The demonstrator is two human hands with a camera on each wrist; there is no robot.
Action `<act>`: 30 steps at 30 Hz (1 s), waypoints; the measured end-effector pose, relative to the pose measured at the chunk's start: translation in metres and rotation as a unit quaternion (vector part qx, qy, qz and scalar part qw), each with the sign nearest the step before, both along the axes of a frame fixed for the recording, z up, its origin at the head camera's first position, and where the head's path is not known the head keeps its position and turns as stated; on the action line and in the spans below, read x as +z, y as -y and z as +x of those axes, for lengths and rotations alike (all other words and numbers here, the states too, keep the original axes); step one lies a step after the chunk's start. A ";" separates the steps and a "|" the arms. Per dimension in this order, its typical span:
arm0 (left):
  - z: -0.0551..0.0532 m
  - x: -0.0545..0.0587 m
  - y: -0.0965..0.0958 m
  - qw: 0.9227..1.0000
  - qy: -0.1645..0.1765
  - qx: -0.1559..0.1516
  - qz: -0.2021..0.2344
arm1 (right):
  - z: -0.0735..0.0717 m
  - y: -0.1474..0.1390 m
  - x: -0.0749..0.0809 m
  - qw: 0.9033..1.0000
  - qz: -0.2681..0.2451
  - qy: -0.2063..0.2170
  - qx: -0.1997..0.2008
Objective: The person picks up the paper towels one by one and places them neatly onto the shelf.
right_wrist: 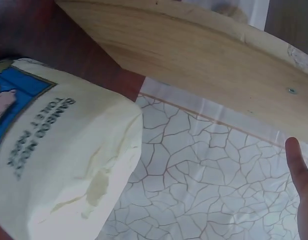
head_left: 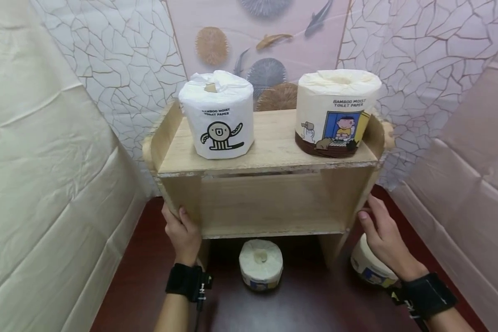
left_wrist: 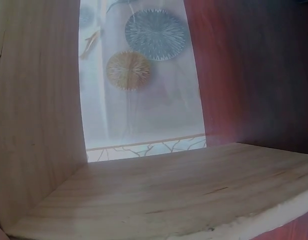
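Observation:
A small wooden shelf (head_left: 269, 203) stands on the dark red table. My left hand (head_left: 184, 237) grips its left side panel, thumb at the front edge and fingers on the outer side. On the right, my right hand (head_left: 386, 235) is at the right side panel (right_wrist: 204, 65) with fingers extended; its fingertip (right_wrist: 292, 145) overlaps the panel's edge. Two toilet paper rolls are on the top board: a white one (head_left: 220, 124) with a cartoon figure at left, a cream one (head_left: 336, 110) with a coloured picture at right. The left wrist view shows the shelf's bare boards (left_wrist: 159, 195), the hand mostly hidden.
Another toilet paper roll (head_left: 260, 263) stands on the table (head_left: 290, 313) under the shelf's lower board. One more roll (head_left: 369, 263) is right of the shelf, partly behind my right hand. Cream padded walls (head_left: 62, 184) flank both sides, and a patterned sheet (head_left: 120, 60) hangs behind.

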State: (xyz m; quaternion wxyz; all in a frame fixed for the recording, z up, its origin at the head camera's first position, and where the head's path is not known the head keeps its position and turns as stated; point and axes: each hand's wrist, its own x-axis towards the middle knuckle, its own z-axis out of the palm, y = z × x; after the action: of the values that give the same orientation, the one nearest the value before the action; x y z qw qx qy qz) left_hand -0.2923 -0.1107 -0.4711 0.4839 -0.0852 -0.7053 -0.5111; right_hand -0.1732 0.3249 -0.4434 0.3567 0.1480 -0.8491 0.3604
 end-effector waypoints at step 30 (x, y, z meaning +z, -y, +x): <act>-0.002 -0.003 0.004 1.000 -0.021 0.008 -0.011 | 0.038 -0.063 -0.031 0.966 0.244 0.058 0.055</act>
State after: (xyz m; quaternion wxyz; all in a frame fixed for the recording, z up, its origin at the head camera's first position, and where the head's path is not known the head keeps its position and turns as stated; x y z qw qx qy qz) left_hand -0.2945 -0.1143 -0.4744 0.5015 -0.0956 -0.7015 -0.4973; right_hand -0.1353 0.3876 -0.4746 0.2398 0.2561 -0.9211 0.1689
